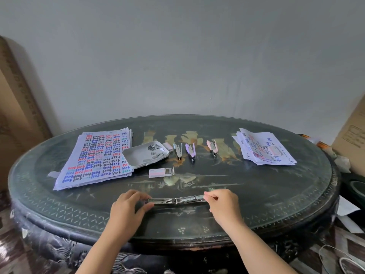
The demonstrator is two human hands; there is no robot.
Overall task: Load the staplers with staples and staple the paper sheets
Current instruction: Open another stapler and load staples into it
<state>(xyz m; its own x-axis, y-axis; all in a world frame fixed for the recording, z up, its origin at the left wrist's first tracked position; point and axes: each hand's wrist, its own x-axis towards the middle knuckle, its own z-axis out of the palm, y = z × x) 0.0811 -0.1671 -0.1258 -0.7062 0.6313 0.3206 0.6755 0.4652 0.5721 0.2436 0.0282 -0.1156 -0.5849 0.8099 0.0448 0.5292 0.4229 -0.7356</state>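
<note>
1. An opened stapler (177, 200) is seen folded out flat into one long metal strip. It lies crosswise at the near edge of the tabletop (276, 194), between the two hands.
2. The left hand (128, 206) is closed on the left end of the opened stapler. That end is grasped between the curled fingers (138, 194) above and the thumb below.
3. The right hand (223, 204) is closed on the right end, which is pinched by the fingertips. Whether the strip rests on the tabletop or is held just above it cannot be told.
4. A stack of written sheets (96, 157) is laid at the left of the tabletop, its right edge just beside a white tray (136, 157).
5. Loose strips of staples (156, 148) are held in the tray, mostly toward its far right corner.
6. An open staple box (161, 172) lies in front of the tray, apart from it.
7. Three further staplers are placed in a row right of the tray, each apart from the next: a grey stapler (178, 151), a purple stapler (191, 151) and a pink stapler (213, 148).
8. A looser pile of sheets (262, 149) is found at the far right of the tabletop, with a small pale box (275, 151) lying on top.
9. A cardboard box (351, 131) stands beyond the right end of the tabletop.
</note>
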